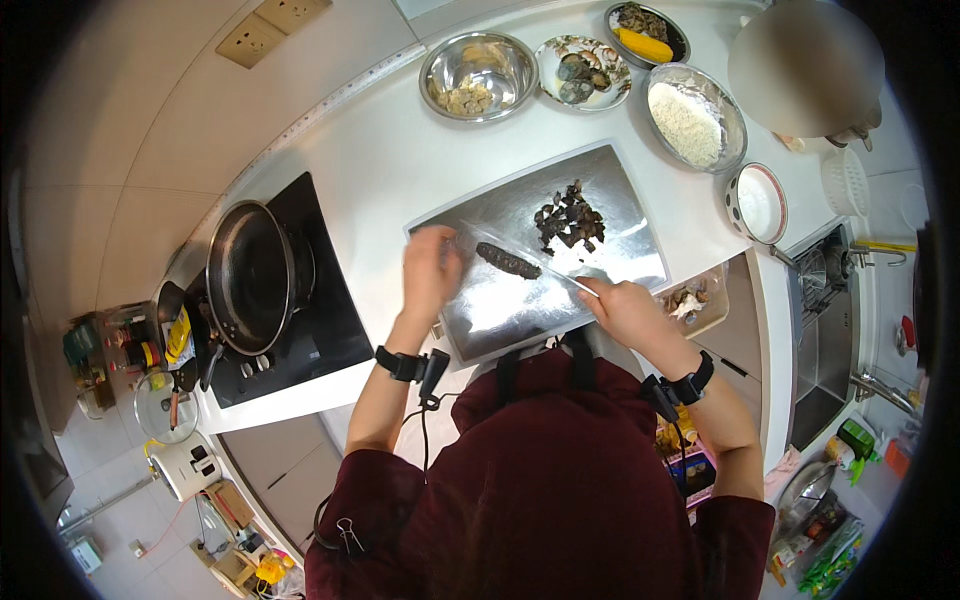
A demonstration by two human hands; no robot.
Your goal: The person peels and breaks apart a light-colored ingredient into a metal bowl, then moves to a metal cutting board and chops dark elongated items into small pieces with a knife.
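Observation:
My right hand (pixel 628 315) grips the handle of a kitchen knife (pixel 555 272). Its blade points up and left over a metal cutting board (pixel 495 322). Just below the blade lies a dark, bumpy, elongated piece of food (pixel 508 261), which looks like a sea cucumber. Beside its left end is my left hand (pixel 429 274), blurred by motion above the board's left edge; whether its fingers hold anything is not clear. Farther up the board, to the right of the blade, sits a loose heap of dark chopped pieces (pixel 570 221).
Along the back stand a steel bowl (pixel 517 75), a floral plate (pixel 551 52), a dish with yellow food (pixel 645 46), a flour bowl (pixel 731 127) and a white bowl (pixel 761 199). A frying pan (pixel 251 277) rests on the black cooktop (pixel 322 337) at left; a sink (pixel 825 367) is at right.

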